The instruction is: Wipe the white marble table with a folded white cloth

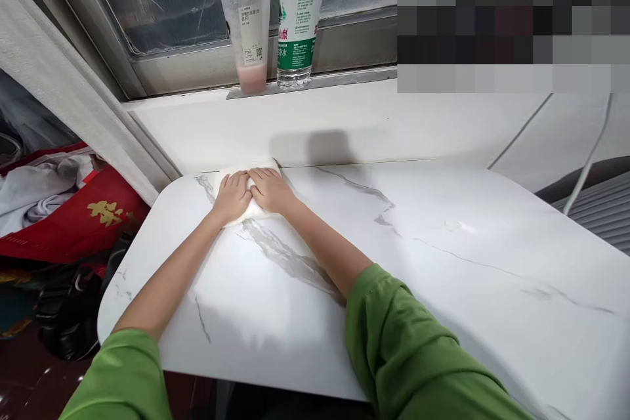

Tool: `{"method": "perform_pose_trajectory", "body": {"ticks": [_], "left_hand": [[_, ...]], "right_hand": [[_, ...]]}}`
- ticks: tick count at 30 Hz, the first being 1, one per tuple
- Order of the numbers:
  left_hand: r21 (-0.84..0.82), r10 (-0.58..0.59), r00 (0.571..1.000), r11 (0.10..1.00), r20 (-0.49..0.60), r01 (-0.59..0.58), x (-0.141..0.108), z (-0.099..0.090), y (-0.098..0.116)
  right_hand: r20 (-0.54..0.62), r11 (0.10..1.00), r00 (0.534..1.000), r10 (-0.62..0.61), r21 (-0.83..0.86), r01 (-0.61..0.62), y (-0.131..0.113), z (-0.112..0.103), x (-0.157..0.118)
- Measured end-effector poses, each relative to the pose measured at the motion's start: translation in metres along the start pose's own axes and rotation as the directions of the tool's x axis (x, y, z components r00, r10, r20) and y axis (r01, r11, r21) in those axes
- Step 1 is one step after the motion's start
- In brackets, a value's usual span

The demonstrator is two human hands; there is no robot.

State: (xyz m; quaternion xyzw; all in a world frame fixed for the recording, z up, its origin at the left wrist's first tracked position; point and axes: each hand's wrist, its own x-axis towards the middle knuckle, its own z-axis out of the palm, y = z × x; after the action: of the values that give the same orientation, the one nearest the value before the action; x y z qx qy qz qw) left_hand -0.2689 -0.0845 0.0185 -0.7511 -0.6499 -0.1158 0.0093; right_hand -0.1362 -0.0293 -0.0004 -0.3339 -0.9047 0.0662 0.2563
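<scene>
A white cloth (270,164) lies flat at the back left of the white marble-patterned table (305,315), by the wall. My left hand (233,195) presses down on its left part, fingers pointing away from me. Beside it, my right hand (268,190) rests on the cloth's right part, the two hands touching or nearly so. Fingers of both hands lie fairly flat over the cloth, which hides their undersides; neither hand is wrapped round it.
On the window ledge stand a plastic cup (252,33) with pink drink and a bottle (300,29) with a green and white label. A red bag (73,216) holding cloth is left of the table. A cable (588,157) hangs at the right.
</scene>
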Motion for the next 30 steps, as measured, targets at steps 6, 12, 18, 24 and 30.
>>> {"method": "perform_pose_trajectory", "body": {"ticks": [6,12,18,24,30], "left_hand": [[0.078,0.12,0.993,0.99,-0.004,-0.119,-0.06,0.003,0.049],[0.098,0.245,0.968,0.966,-0.051,-0.239,-0.136,0.003,0.129],[0.02,0.414,0.91,0.91,0.018,-0.414,-0.157,-0.005,0.168],[-0.046,0.356,0.934,0.933,-0.009,-0.356,-0.103,0.015,0.162],[-0.085,0.282,0.959,0.956,-0.007,-0.282,-0.003,0.033,0.141]], "right_hand": [[-0.006,0.998,1.0,-0.017,-0.064,0.016,-0.023,-0.024,-0.08],[-0.016,0.995,0.998,-0.062,-0.085,0.061,-0.049,-0.068,-0.187],[-0.08,0.996,0.997,-0.017,-0.084,0.01,-0.059,-0.094,-0.238],[-0.072,0.997,0.996,0.051,-0.046,-0.055,-0.019,-0.09,-0.206],[-0.039,0.99,0.991,0.131,-0.049,-0.133,0.052,-0.078,-0.134]]}}
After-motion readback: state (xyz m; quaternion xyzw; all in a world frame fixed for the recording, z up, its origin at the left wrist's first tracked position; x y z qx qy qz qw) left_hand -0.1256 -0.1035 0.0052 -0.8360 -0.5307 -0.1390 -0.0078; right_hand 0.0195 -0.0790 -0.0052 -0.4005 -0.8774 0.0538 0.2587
